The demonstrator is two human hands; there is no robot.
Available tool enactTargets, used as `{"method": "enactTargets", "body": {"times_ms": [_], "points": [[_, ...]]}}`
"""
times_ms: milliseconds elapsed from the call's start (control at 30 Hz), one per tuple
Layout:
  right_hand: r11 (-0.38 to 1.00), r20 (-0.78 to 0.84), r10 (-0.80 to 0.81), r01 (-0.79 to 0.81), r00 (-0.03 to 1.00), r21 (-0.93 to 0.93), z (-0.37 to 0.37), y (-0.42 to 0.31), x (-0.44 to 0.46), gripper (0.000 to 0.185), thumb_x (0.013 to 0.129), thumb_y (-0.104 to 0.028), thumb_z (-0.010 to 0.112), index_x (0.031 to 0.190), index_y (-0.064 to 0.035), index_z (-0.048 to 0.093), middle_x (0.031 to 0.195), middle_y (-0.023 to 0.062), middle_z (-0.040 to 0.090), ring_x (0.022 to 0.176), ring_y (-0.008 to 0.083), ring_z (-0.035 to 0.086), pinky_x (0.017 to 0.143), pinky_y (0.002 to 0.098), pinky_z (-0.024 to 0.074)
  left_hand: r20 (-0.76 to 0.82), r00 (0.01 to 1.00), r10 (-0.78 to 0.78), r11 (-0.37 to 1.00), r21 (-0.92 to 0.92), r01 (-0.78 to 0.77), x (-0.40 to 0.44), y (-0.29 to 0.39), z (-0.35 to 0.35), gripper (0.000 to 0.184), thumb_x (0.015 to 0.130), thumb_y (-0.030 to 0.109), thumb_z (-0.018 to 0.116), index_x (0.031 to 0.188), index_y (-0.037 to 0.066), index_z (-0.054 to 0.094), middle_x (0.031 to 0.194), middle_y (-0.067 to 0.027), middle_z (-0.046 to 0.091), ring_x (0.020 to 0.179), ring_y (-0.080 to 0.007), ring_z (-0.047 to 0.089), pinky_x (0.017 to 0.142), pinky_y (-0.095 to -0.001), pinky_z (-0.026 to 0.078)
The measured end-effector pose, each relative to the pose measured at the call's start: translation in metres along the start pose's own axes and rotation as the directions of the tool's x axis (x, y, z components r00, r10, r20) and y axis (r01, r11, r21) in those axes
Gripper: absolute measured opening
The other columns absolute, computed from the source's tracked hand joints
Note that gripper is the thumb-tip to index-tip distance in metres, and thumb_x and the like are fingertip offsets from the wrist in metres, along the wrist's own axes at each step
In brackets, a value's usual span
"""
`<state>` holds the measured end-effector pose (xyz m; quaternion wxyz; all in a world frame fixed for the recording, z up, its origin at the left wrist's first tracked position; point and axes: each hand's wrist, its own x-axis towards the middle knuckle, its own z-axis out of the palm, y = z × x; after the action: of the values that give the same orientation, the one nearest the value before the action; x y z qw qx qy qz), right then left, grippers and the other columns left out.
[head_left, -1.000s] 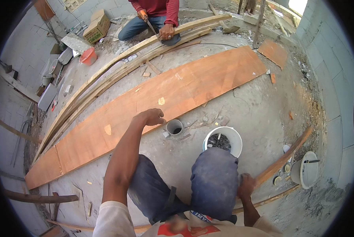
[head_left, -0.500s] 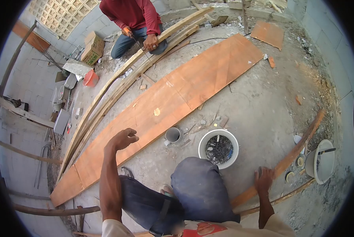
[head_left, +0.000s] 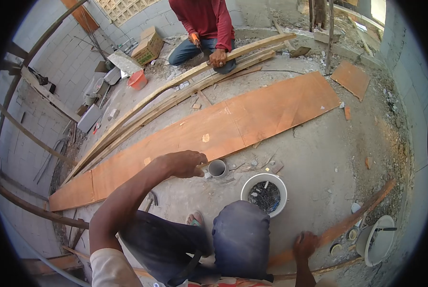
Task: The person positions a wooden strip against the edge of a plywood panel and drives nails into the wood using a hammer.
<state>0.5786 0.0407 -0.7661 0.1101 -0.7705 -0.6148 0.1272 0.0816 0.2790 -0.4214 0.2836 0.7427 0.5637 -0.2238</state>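
My left hand (head_left: 185,164) hangs above the near edge of a long orange board (head_left: 223,124), its fingers loosely bent and apart, holding nothing. Just right of the fingertips stands a grey cup (head_left: 217,169). Beyond my knee sits a white bucket (head_left: 285,193) with dark small pieces (head_left: 265,196) inside. At the lower right, my right hand (head_left: 306,245) is closed over a reddish wooden plank (head_left: 348,224); its fingertips are partly hidden.
Across the board, a person in red (head_left: 204,19) holds an orange-handled saw (head_left: 196,39) at long timbers (head_left: 175,86). At right is a tilted white bucket (head_left: 377,241). A red bucket (head_left: 137,80) and carton (head_left: 148,46) lie at back left; bent poles (head_left: 37,210) cross the left.
The view has swung about. My left hand has shifted toward the grey cup since half a second ago. My right hand's fingers look more curled on the plank. The person's saw has moved.
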Motion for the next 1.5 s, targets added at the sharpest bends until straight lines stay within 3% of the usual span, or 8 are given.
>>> {"method": "enactTargets", "body": {"times_ms": [233,433,767,1000,1033,1133,1300,1500], "points": [[0.995,-0.044,-0.081,0.078,0.996,-0.056,0.006,0.004,-0.004,0.022,0.089,-0.023,0.074,0.105,-0.0088,0.071,0.115,0.0121,0.066,0.118,0.0363,0.058,0.108,0.0530,0.0429,-0.119,0.992,0.052,0.999,-0.008,-0.053,0.052,-0.041,0.044,0.055,0.099,0.033,0.071,0.142,0.001,0.060,0.136,-0.0205,0.066,0.128,-0.0376,0.064,0.107,-0.0479,0.051],[0.992,-0.018,-0.099,0.097,0.995,-0.076,0.008,0.004,0.000,0.023,0.087,-0.025,0.073,0.102,-0.0082,0.071,0.115,0.0125,0.066,0.115,0.0373,0.059,0.104,0.0546,0.0462,0.218,0.970,-0.112,0.977,0.202,0.068,0.069,-0.082,0.092,0.049,0.096,0.037,0.074,0.129,0.001,0.072,0.123,-0.0203,0.075,0.117,-0.0398,0.070,0.097,-0.0526,0.057],[0.986,-0.054,-0.155,0.151,0.986,-0.068,0.010,0.005,-0.002,0.025,0.090,-0.031,0.069,0.100,-0.0085,0.071,0.113,0.0123,0.067,0.113,0.0367,0.060,0.106,0.0553,0.0441,0.157,0.987,0.034,0.983,0.172,-0.062,0.094,-0.084,0.110,0.045,0.098,0.037,0.074,0.123,0.000,0.073,0.120,-0.0213,0.076,0.116,-0.0399,0.071,0.097,-0.0519,0.058],[0.996,-0.006,-0.059,0.059,0.998,-0.064,0.006,-0.005,0.001,0.024,0.092,-0.033,0.071,0.103,-0.0115,0.072,0.115,0.0101,0.069,0.117,0.0333,0.062,0.121,0.0599,0.0299,0.081,0.994,0.077,0.978,0.188,-0.091,0.104,-0.092,0.118,0.036,0.093,0.030,0.073,0.115,0.003,0.079,0.115,-0.0193,0.078,0.109,-0.0372,0.074,0.092,-0.0490,0.060],[0.990,-0.055,-0.092,0.086,0.994,-0.110,0.004,-0.008,0.000,0.025,0.092,-0.033,0.071,0.102,-0.0103,0.073,0.112,0.0109,0.069,0.112,0.0344,0.063,0.113,0.0565,0.0369,0.045,0.994,0.096,0.979,0.174,-0.103,0.107,-0.099,0.125,0.035,0.092,0.029,0.073,0.114,0.003,0.079,0.115,-0.0199,0.078,0.109,-0.0378,0.074,0.092,-0.0497,0.060],[0.994,-0.049,-0.058,0.053,0.997,-0.096,0.009,-0.006,0.001,0.025,0.093,-0.033,0.072,0.103,-0.0100,0.074,0.113,0.0107,0.070,0.112,0.0339,0.064,0.113,0.0557,0.0377,0.145,0.989,0.007,0.988,0.149,-0.029,0.101,-0.091,0.114,0.047,0.095,0.031,0.077,0.132,0.003,0.069,0.130,-0.0205,0.072,0.124,-0.0391,0.067,0.104,-0.0504,0.055],[0.991,-0.040,-0.068,0.063,0.997,-0.120,0.003,-0.006,0.002,0.024,0.092,-0.031,0.074,0.105,-0.0105,0.073,0.117,0.0101,0.070,0.115,0.0331,0.063,0.116,0.0549,0.0377,0.064,0.997,0.052,0.985,0.161,-0.061,0.095,-0.094,0.119,0.041,0.094,0.032,0.077,0.119,-0.001,0.076,0.120,-0.0211,0.076,0.114,-0.0398,0.073,0.095,-0.0510,0.060],[0.991,-0.142,-0.133,0.127,0.981,-0.053,0.003,-0.009,0.001,0.020,0.091,-0.030,0.075,0.098,-0.0115,0.072,0.109,0.0098,0.072,0.109,0.0341,0.065,0.118,0.0594,0.0326,0.106,0.992,0.061,0.986,0.146,-0.077,0.088,-0.090,0.112,0.049,0.096,0.033,0.077,0.130,-0.001,0.068,0.127,-0.0243,0.072,0.124,-0.0411,0.067,0.104,-0.0509,0.054]]}}
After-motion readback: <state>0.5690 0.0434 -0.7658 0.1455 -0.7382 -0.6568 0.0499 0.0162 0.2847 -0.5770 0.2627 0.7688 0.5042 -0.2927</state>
